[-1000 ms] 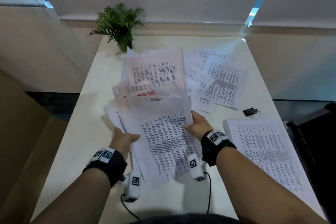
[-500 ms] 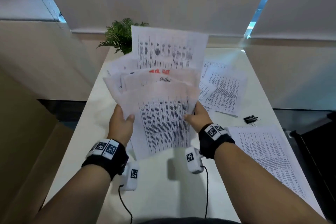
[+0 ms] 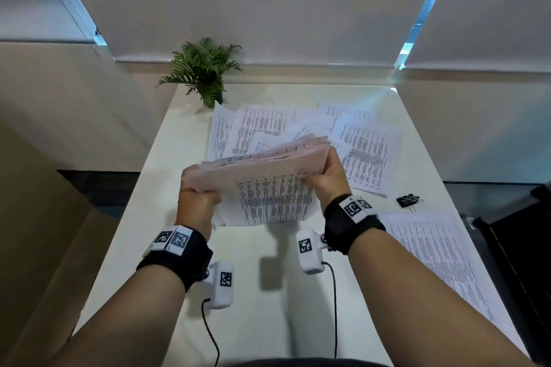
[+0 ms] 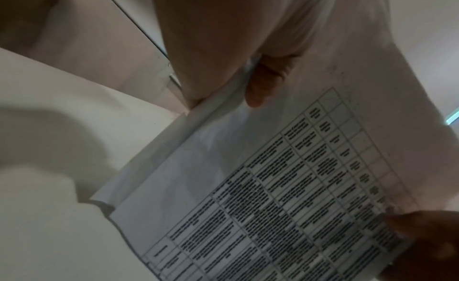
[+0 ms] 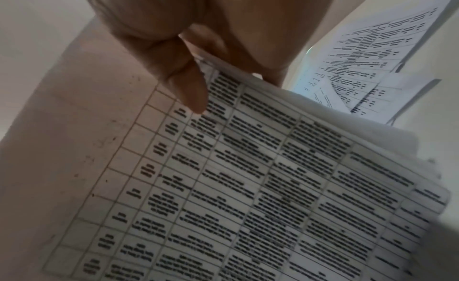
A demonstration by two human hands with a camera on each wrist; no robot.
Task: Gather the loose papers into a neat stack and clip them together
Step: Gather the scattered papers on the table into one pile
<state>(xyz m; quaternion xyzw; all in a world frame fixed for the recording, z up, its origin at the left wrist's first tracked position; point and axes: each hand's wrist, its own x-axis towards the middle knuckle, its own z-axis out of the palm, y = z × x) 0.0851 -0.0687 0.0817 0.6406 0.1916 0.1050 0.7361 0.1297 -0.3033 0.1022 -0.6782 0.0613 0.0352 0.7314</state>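
I hold a bundle of printed papers (image 3: 268,185) above the white table (image 3: 247,277), its sheets bunched and uneven. My left hand (image 3: 198,202) grips the bundle's left edge and my right hand (image 3: 328,177) grips its right edge. In the left wrist view my thumb (image 4: 263,83) presses on the top sheet (image 4: 285,197). The right wrist view shows my thumb (image 5: 188,85) on the printed table of the top sheet (image 5: 248,187). More loose papers (image 3: 366,155) lie spread on the table behind the bundle. A black binder clip (image 3: 408,200) lies to the right of my right hand.
A neat stack of printed sheets (image 3: 438,265) lies at the table's right front. A small green plant (image 3: 205,71) stands at the far left corner. A cardboard box (image 3: 35,247) is left of the table and a dark object (image 3: 518,247) right of it.
The fanned papers, held upright half a second ago, have been tipped down and squeezed together into a tighter bundle between both hands. Loose sheets behind it have come into view.
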